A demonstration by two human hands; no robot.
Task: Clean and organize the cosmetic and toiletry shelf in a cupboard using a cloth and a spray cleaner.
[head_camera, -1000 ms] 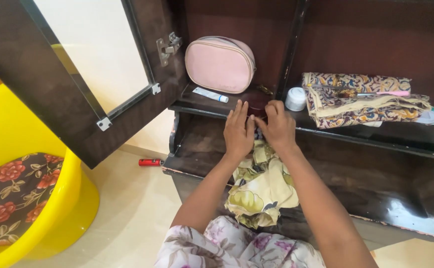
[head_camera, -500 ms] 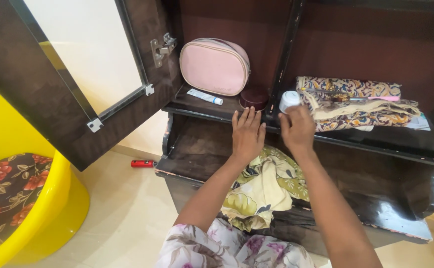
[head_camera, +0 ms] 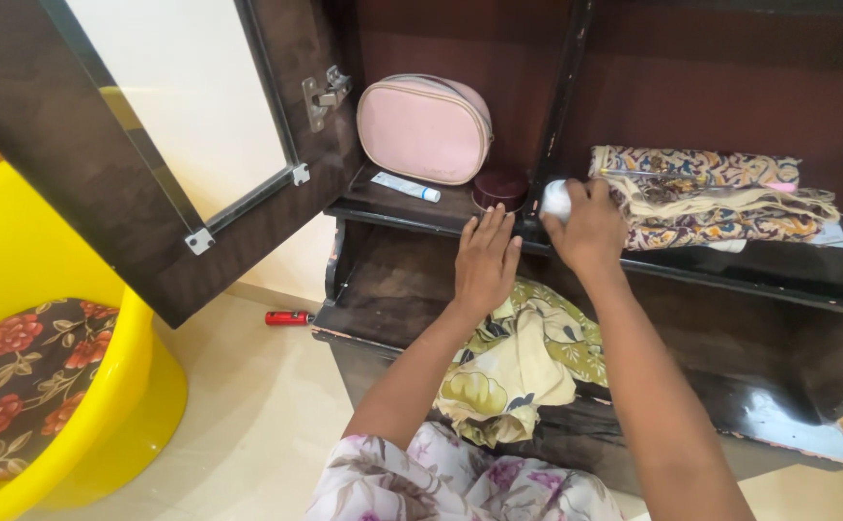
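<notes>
**Head view: my right hand closes on a white jar at the shelf's front edge**

Head view, looking down into a dark wooden cabinet (head_camera: 634,87). My right hand (head_camera: 590,232) has its grip wrapped around a small white jar (head_camera: 554,200), which stands on the upper shelf (head_camera: 421,207) at the front edge, just right of the upright divider. My left hand (head_camera: 486,260) lies flat with fingers spread, its grip wide and holding nothing, fingertips touching the front edge of the same shelf just below a round maroon container (head_camera: 499,189). A pink zip pouch (head_camera: 426,128) stands upright at the back left corner, a white tube (head_camera: 406,186) lying before it. Folded patterned cloth (head_camera: 711,198) fills the right of the shelf. A yellow floral cloth (head_camera: 513,362) is bunched on the lower shelf under my wrists. The mirrored door (head_camera: 151,125) hangs open on the left.
</notes>
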